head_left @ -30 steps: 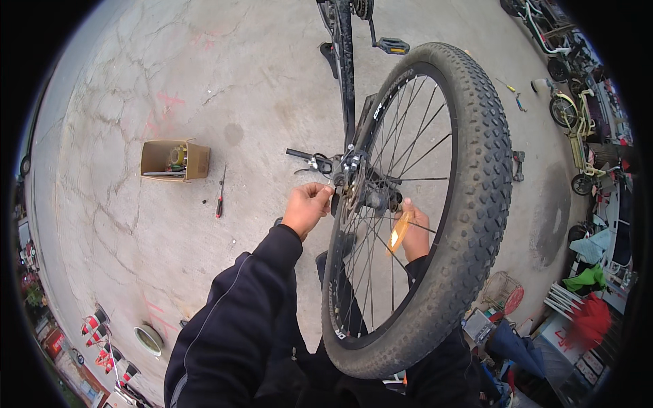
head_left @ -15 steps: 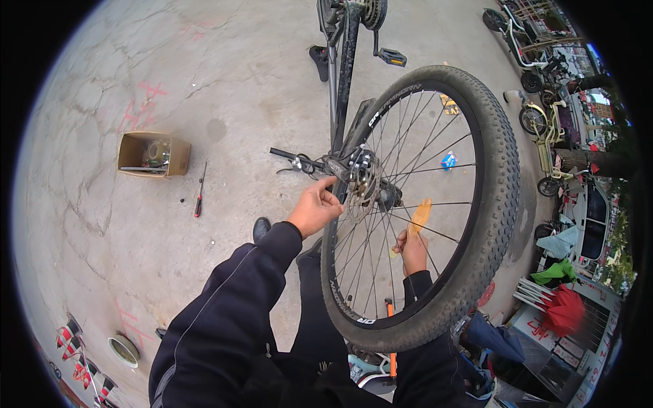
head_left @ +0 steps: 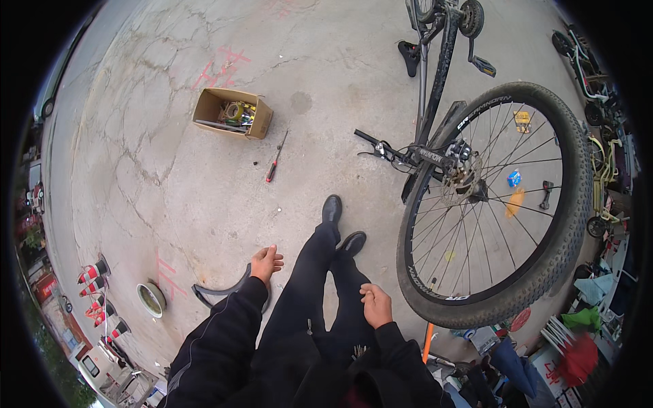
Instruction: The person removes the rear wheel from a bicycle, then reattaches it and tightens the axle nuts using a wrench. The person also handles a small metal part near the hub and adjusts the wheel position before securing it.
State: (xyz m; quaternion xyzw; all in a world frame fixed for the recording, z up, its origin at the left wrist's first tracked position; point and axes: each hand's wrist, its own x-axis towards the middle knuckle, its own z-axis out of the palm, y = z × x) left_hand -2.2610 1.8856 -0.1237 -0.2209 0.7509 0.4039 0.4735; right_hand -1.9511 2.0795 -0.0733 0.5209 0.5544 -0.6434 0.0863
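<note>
Both my hands are held in front of my legs, apart from the bicycle. My left hand (head_left: 266, 263) has loosely bent fingers, slightly apart, with nothing seen in them. My right hand (head_left: 376, 304) is curled closed with its back up, and no object shows in it. To the right stands an upturned bicycle (head_left: 441, 75), its knobbly-tyred wheel (head_left: 571, 224) nearest my right hand. A brake disc (head_left: 462, 180) shows at the hub. Through the spokes, a flat orange piece (head_left: 515, 202) and a blue packet (head_left: 513, 178) are seen on the ground.
A cardboard box (head_left: 258, 121) of tools and a tape roll stands ahead left. Beside it lies a red-handled screwdriver (head_left: 272, 170). A dark curved piece (head_left: 224, 291) lies by my left arm. A round basin (head_left: 151, 300) and striped cones (head_left: 95, 272) are left; folded umbrellas (head_left: 578, 353) lower right.
Both hands have come away from the wheel, back toward my body. The orange piece has left my right hand and appears on the ground. The view has shifted left.
</note>
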